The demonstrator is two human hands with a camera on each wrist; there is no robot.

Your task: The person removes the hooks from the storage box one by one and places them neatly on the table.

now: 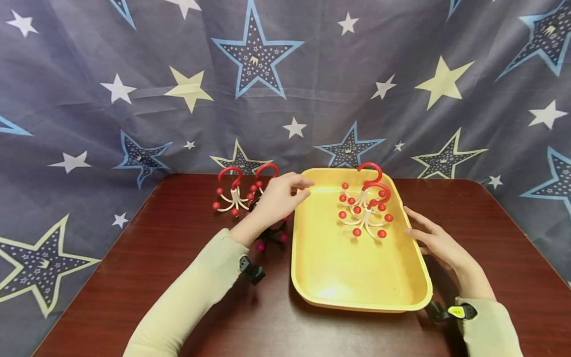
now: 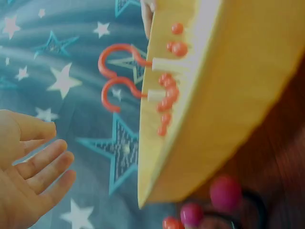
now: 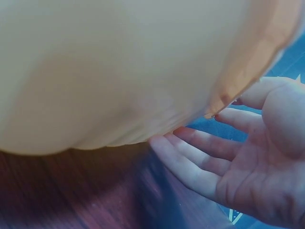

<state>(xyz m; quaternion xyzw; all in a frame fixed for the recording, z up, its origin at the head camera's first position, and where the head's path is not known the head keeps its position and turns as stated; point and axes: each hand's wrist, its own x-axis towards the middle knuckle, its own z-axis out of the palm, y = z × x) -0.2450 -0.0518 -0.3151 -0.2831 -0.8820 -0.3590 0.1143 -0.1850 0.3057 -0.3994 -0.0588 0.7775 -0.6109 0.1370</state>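
Note:
Palm side showing in the left wrist view, my left hand (image 1: 284, 195) hovers by the tray's left rim, fingers loosely bent and holding nothing. My right hand (image 1: 441, 243) touches the right side of a yellow tray (image 1: 361, 295). Its thumb is at the rim and its fairly straight fingers (image 3: 190, 174) lie along the outer wall. Two multi-arm hanging hooks, a front one (image 1: 368, 214) and a rear one (image 1: 363, 196), stand in the tray; they have red hooks, white arms and red ball tips.
Left of the tray is a similar hanging hook (image 1: 235, 198); another red hook (image 1: 266, 166) shows behind my left hand. A black hanging hook with magenta balls (image 1: 272, 235) is partly hidden by my left forearm. A star-patterned cloth (image 1: 147, 99) hangs behind the brown table (image 1: 147, 258).

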